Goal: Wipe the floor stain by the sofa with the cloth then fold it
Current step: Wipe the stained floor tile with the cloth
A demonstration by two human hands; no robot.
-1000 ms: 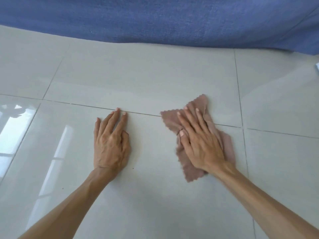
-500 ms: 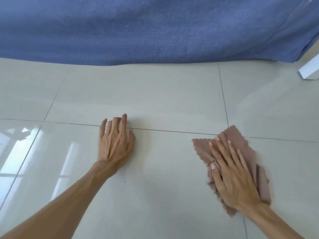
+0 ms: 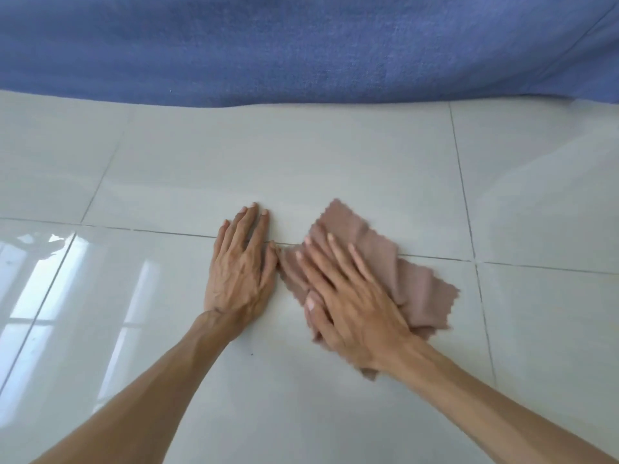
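The right hand (image 3: 348, 296) lies flat, palm down, on the cloth (image 3: 378, 262), its fingers spread wide and pointing far and to the left; it presses the cloth to the floor (image 3: 301, 162) without gripping it. The hand and the cloth edges look slightly blurred. The cloth is a dusty pink-brown piece with zigzag edges, rumpled in loose overlapping layers, and it lies across a grout line where pale glossy tiles meet. Parts of it show beyond the fingertips on the far side, to the right of the hand, and a small corner shows near the wrist.

The left hand (image 3: 241, 266) rests flat on the bare floor just left of the cloth, fingers together and pointing away, holding nothing. Its thumb side sits just beside the cloth's left edge; whether they touch cannot be told.

Along the far edge of the scene runs the blue fabric of the sofa (image 3: 301, 45), reaching down to the floor. On the left, the tiles carry bright window reflections. No stain can be made out.
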